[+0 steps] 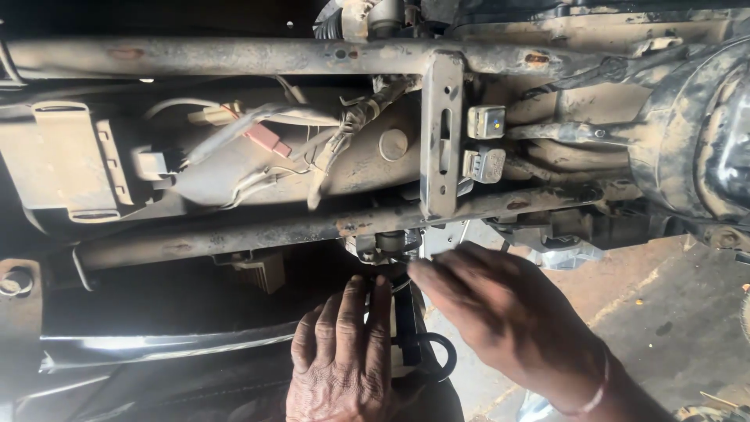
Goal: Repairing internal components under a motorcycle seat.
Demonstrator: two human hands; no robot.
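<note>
Frame rails point(234, 56) are dusty tan-grey with rust spots. Just left of the grey bracket point(441, 133): white wires point(258, 184) and a pinkish-red plug point(268, 139). Right of it, two pale grey connectors point(486, 122). Below it, a black ring point(437, 355).

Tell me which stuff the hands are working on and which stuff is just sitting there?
In hand:
- left hand on the black part
- right hand reaching to the same spot, under the lower rail
- black ring beside them

Just there:
- wires
- red plug
- grey boxes
- bracket
- floor
</note>
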